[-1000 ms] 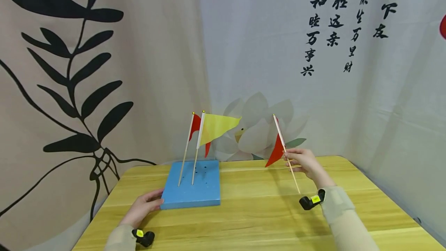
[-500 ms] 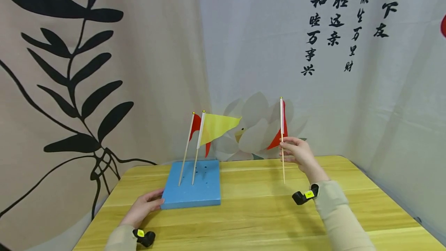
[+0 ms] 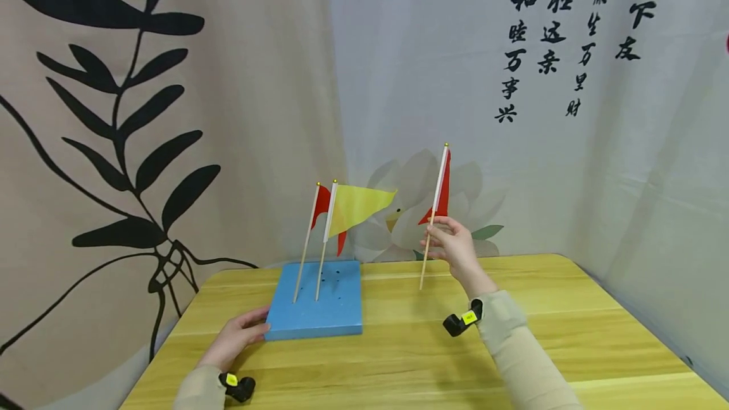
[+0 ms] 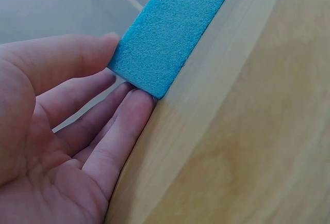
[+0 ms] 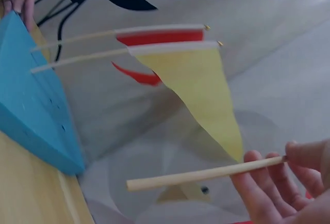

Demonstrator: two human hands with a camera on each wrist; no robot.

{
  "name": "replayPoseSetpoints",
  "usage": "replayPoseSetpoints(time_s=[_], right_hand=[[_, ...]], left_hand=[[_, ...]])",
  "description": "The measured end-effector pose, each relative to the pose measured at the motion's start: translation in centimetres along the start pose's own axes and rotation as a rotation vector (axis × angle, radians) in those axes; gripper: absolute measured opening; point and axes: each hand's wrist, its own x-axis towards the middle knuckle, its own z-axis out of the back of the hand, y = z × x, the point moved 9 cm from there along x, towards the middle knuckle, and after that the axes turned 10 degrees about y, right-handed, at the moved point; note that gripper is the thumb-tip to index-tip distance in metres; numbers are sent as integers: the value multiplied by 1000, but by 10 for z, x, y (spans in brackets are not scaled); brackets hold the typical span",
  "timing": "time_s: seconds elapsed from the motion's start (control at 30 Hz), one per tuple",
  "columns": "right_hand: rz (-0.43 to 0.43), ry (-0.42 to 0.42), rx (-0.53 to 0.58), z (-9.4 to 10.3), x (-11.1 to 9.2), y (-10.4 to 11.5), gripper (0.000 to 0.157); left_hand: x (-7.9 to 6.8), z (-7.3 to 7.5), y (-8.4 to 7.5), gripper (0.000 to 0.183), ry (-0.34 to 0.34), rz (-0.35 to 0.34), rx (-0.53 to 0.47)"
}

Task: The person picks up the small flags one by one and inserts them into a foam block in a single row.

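A blue foam board (image 3: 336, 318) lies on the table, with small holes in its top. My left hand (image 3: 232, 339) holds its near left corner; in the left wrist view, the thumb (image 4: 87, 53) touches the upper edge and the other fingers lie against the side and lower edge. Two flags stand in the board: a yellow pennant (image 3: 359, 207) and, partly behind it, a red flag (image 3: 321, 202). My right hand (image 3: 455, 248) pinches the stick of another red flag (image 3: 444, 185), tilted slightly, right of the board. In the right wrist view, its bare stick end (image 5: 170, 179) points towards the board.
The wooden table (image 3: 398, 366) reaches back to a curtain (image 3: 421, 49) printed with a plant, a lotus and dark characters. A black wrist camera (image 3: 464, 319) sits on the right sleeve and another wrist camera (image 3: 239, 388) on the left.
My right hand has moved left and up with the red flag, from beyond the table's middle nearer to the board. The stick has swung nearly upright. My left hand stays at the board's corner.
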Motion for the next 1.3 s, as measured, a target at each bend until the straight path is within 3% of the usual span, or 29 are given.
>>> replayPoseSetpoints(time_s=[0.47,0.63,0.73,1.0,1.3], right_hand=[[105,25,4,-76,22,-13,29],[98,41,32,-98,27,-21,20],[95,35,46,-106,32,-30,17],[130,28,71,-122,42,-49,27],[127,74,46,-143,45,-61,29]], left_hand=[[2,2,2,60,2,9,-11],[0,2,0,59,-2,-9,-18],[-1,3,0,59,4,-13,-16],[1,0,-1,60,47,-32,-8],[0,0,-1,58,31,-30,-5]])
